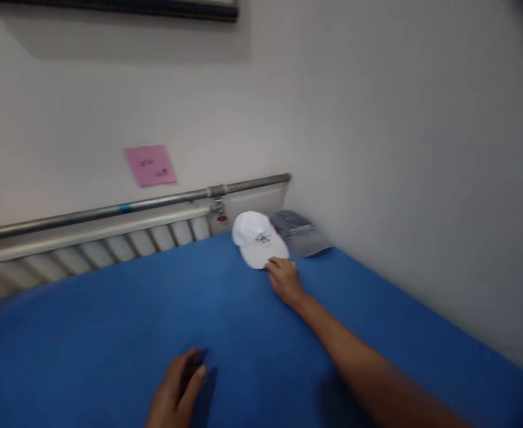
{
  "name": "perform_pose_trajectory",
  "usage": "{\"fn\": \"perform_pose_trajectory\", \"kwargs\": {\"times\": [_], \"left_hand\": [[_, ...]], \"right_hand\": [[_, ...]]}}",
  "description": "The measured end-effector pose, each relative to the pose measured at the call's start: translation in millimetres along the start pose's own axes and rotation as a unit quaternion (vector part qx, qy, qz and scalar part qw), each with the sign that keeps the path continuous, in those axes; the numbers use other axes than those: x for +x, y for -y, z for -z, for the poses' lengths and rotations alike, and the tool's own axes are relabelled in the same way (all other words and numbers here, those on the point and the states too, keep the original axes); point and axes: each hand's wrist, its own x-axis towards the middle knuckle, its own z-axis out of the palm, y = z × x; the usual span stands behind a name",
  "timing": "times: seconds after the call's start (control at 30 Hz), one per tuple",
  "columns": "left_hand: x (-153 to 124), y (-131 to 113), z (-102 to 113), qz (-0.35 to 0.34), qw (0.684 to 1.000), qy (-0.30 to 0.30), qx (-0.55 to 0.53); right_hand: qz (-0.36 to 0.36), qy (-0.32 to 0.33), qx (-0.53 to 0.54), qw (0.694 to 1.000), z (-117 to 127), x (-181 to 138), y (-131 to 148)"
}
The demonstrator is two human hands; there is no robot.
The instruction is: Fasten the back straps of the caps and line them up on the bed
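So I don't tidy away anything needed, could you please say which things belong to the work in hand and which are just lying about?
In the work:
white cap, touched by right hand

Apparently incidental:
grey cap (perhaps involved)
pink note
pipe
radiator
frame

Our right arm (353, 356) stretches forward, right hand (284, 280) palm down; our left hand (174, 389), nearer us, curls loosely, thumb (194, 385) apart from fingers (182, 361).

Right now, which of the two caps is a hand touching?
The white cap: the right hand has fingers at its brim. The grey cap beside it is untouched.
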Motion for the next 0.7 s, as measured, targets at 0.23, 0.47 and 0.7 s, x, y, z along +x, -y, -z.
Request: {"fn": "perform_pose_trajectory", "kwargs": {"times": [0.23,0.47,0.7], "left_hand": [[14.2,-3.4,10.4,-0.101,0.994,-0.043,0.028],[-14.7,-4.6,82.3,-0.112,0.963,-0.237,-0.055],[-73.5,15.8,171.0,-0.066,0.876,-0.445,-0.171]], "right_hand": [[0.179,-0.034,0.112,0.977,-17.8,-27.8,26.4],[0.21,0.023,0.165,0.963,-15.3,-60.3,53.4],[0.202,0.083,0.178,0.959,-9.2,-60.0,59.4]]}}
